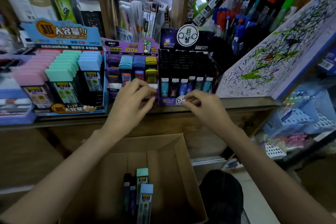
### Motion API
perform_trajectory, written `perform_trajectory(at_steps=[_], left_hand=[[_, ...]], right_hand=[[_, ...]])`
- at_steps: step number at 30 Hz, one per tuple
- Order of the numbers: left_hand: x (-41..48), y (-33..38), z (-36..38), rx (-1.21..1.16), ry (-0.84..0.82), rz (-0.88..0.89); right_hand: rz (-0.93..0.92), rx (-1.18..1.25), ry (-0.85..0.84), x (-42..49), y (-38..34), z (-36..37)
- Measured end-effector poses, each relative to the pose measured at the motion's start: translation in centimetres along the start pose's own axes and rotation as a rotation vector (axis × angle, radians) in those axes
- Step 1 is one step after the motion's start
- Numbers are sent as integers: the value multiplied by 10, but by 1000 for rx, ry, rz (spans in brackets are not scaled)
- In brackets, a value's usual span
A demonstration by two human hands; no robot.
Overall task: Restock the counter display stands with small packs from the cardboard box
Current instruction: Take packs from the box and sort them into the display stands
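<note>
An open cardboard box [174, 152] stands below the counter and holds a mint-capped pack [142, 174], a blue-capped pack [146, 194] and two dark slim packs [129, 189]. On the counter stand three displays: a blue stand [60, 32] with pink, mint and blue packs, a purple stand [130, 46] and a dark stand [187, 60]. My left hand [133, 96] is at the purple stand's front row, its fingers curled round a small blurred pack [151, 94]. My right hand [198, 102] pinches the dark stand's front lip.
A scribbled test board [276, 47] leans at the right beside racks of pens [236, 20]. Blue and white baskets [298, 120] sit on lower right shelves. Hanging packets [145, 18] crowd the shelf behind the stands. The wooden counter edge [236, 103] runs between box and displays.
</note>
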State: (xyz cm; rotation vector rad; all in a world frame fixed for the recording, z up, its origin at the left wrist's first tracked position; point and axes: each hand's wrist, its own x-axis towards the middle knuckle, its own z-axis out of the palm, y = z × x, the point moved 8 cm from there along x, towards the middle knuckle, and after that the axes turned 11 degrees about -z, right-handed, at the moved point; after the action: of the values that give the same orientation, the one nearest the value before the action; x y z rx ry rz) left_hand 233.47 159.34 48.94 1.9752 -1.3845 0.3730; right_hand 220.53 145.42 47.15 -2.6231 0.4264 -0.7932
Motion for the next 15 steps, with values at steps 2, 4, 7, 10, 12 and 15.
perform_trajectory(at_steps=[2, 4, 7, 10, 12, 15], left_hand=[[-33, -20, 9, -41, -80, -77], [-69, -43, 24, -101, -169, -203], [-126, -77, 53, -152, -319, -385], [-184, -112, 92, -161, -522, -628], [-223, -136, 118, -188, -637, -836], [-280, -155, 152, -268, -789, -1117]], right_hand=[[5, 32, -85, -19, -1, 20], [53, 94, -173, -39, 2, 46], [175, 178, -335, -72, 11, 100], [298, 238, -459, -108, 20, 160], [416, 239, -527, -134, 28, 200], [616, 230, -668, -176, 32, 257]])
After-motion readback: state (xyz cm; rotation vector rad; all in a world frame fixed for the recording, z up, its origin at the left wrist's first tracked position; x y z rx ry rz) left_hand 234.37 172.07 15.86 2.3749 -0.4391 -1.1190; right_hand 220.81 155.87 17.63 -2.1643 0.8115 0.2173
